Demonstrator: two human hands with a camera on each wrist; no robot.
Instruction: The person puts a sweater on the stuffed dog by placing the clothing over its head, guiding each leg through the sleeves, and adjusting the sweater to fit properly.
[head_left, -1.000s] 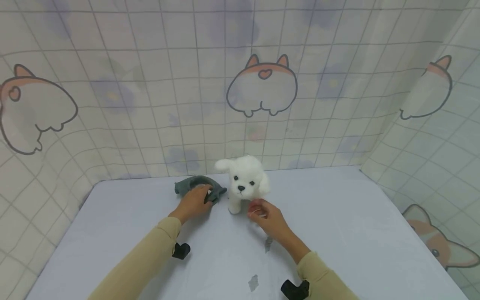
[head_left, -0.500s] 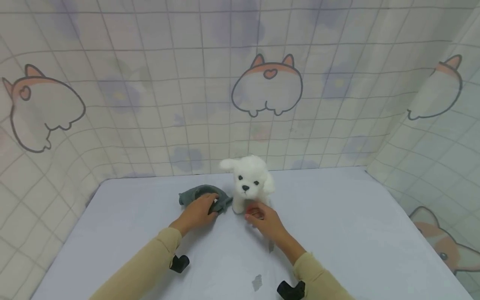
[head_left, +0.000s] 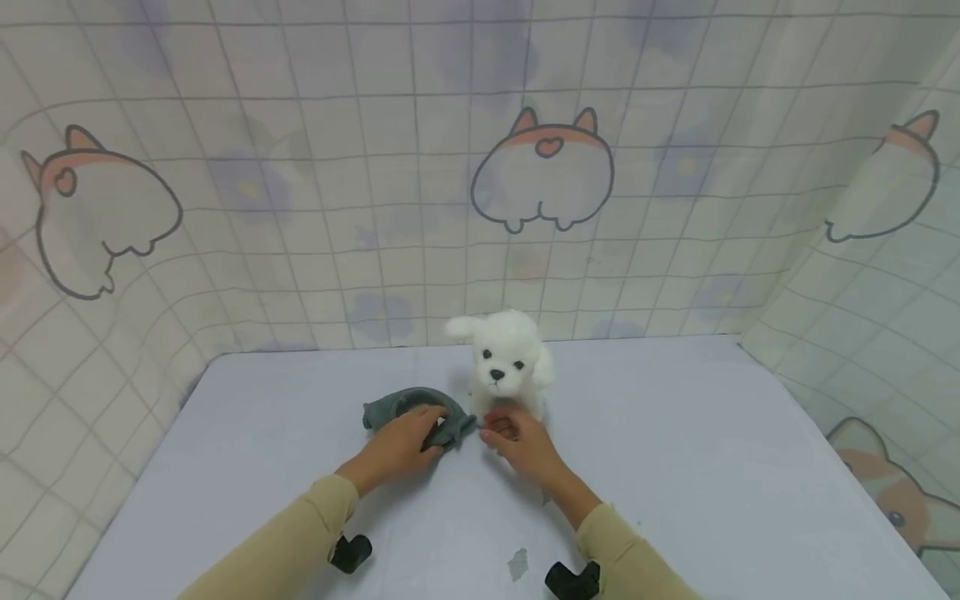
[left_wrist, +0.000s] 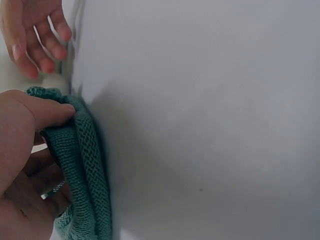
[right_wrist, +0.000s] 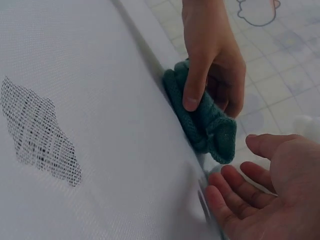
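Note:
A small green knitted garment (head_left: 381,412) lies bunched on the table, just left of a white plush dog (head_left: 510,350). In the head view my left hand (head_left: 402,443) grips its near side. Seen from the left wrist, the thumb lies over the ribbed knit (left_wrist: 90,160) with the fingers inside the fold. My right hand (head_left: 527,450) is in front of the dog and hides its lower body. From the right wrist, this hand (right_wrist: 285,195) has loosely bent fingers around nothing, close beside the garment's end (right_wrist: 222,140).
A white cloth covers the table (head_left: 660,467), with a grey patch (head_left: 517,565) near the front. Behind and at both sides hangs a checked curtain (head_left: 337,208) printed with corgis. Black wrist mounts (head_left: 351,553) hang below the sleeves.
My left hand has drawn the green knitted garment nearer and slightly right. My right hand has shifted a little left and nearer to it. The plush dog stays put; the head view has shifted slightly.

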